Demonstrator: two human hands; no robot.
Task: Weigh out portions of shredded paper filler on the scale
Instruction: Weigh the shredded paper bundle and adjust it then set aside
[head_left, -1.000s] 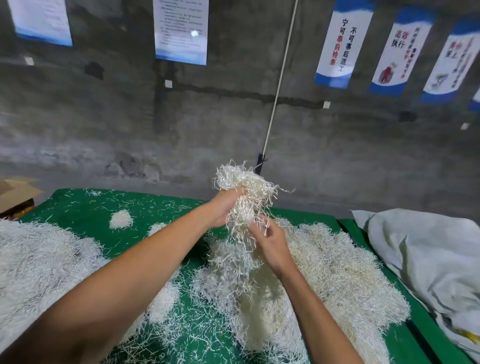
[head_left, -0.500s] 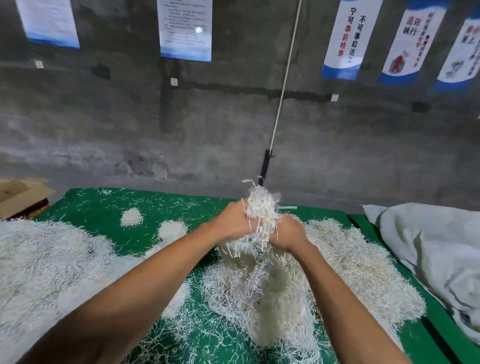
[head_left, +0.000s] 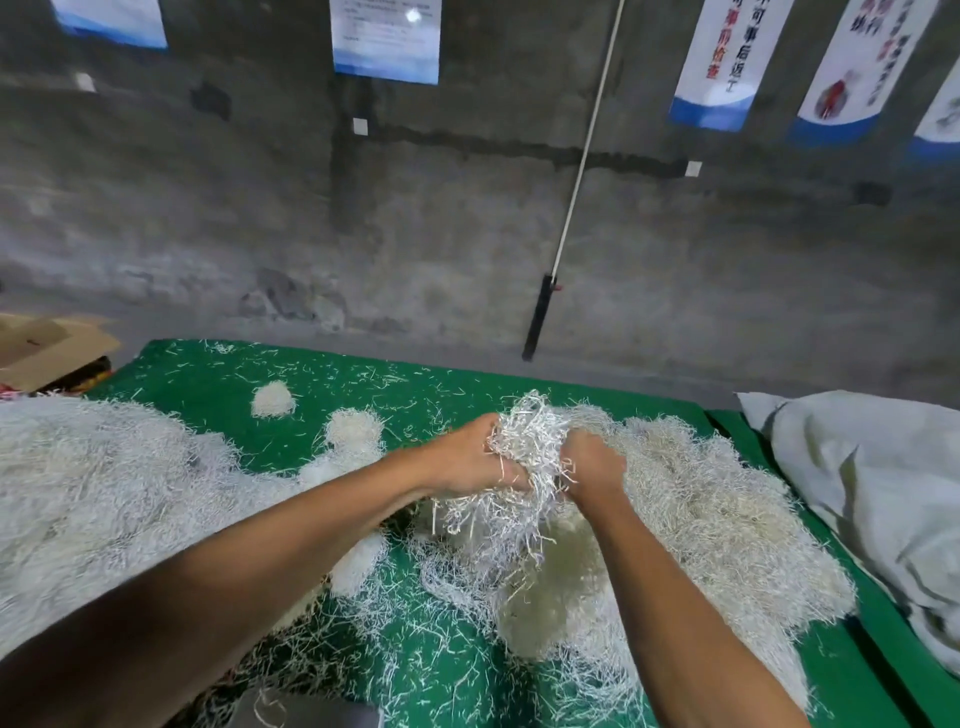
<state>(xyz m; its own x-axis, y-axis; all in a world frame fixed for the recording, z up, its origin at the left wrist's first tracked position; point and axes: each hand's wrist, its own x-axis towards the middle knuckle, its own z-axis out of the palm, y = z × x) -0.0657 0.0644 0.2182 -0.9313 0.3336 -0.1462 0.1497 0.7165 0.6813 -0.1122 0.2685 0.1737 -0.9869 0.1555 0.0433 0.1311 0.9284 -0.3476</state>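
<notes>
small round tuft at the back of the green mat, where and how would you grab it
Take the small round tuft whole, from straight above, fingers closing round its sides down to the green mat. It sits alone as a compact mound, apart from the big piles, with bare mat all round, so probably nothing snags. Both hands currently grip another clump.

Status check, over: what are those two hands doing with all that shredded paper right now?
Left hand and right hand both gripping one clump of shredded paper, above the big pile. Scale not clearly visible. Nothing blocking.
</notes>
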